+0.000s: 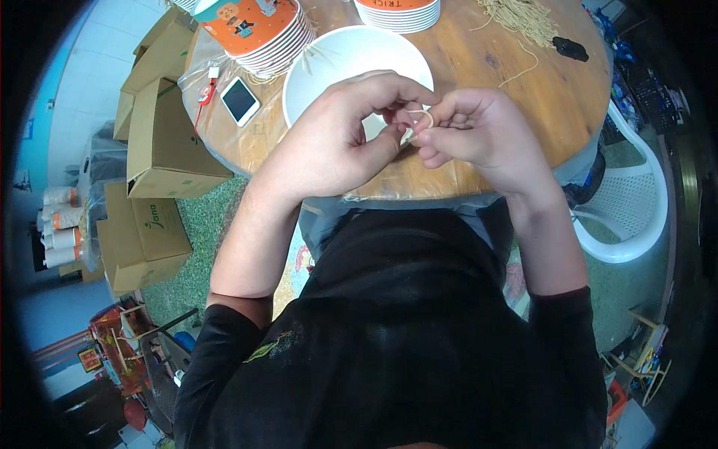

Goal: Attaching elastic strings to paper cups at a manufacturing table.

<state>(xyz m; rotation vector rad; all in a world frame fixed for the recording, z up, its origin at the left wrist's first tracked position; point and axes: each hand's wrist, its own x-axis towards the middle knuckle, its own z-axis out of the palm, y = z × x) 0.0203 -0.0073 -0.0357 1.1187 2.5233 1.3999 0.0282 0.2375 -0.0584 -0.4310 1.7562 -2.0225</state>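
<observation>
Over the table's near edge, my two hands meet with a thin cream cord [428,114] between them, bent into a small loop. My left hand [348,135] is closed, thumb and fingers curled inward around one part of the cord. My right hand [482,131] pinches the cord between thumb and forefinger, the other fingers folded. The short ends are mostly hidden by my fingers. Just behind and below my hands sits a large white bowl [314,63], with a few pale cord ends [320,54] showing over its far left rim.
Stacked orange paper buckets [250,30] stand behind the bowl, with another stack [398,13] beside them. A bundle of cream cords [523,19] and a black object [571,49] lie far right. A phone [240,102] lies left. Cardboard boxes [176,135] and a white chair [636,187] flank the table.
</observation>
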